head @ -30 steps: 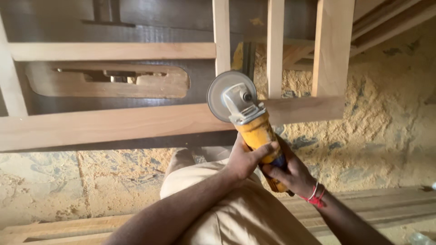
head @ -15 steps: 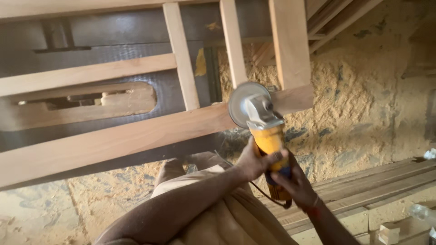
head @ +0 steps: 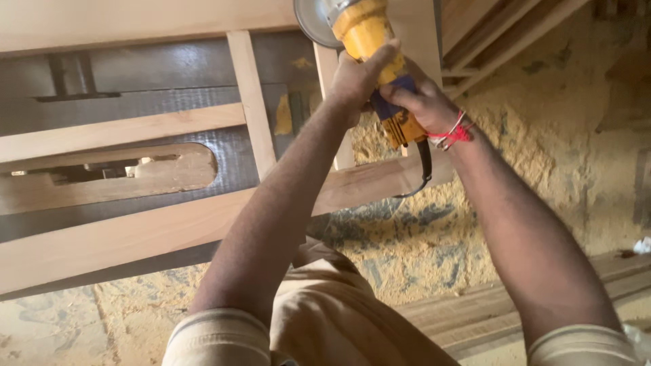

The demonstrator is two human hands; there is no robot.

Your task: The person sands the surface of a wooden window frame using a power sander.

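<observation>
Grinder (head: 369, 41) higher, both grips closed

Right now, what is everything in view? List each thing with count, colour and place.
angle grinder: one, yellow body, grey disc, top centre, held in both hands
power cord: one, black, hanging from the grinder's rear
wooden frame: one, pale wood, rails and slats, left to centre
sawdust: yellow, covering the floor
planks: several, brownish, lower right floor
thread bracelet: one, red, right wrist
left hand: gripping the grinder body
right hand: gripping the grinder's rear
</observation>
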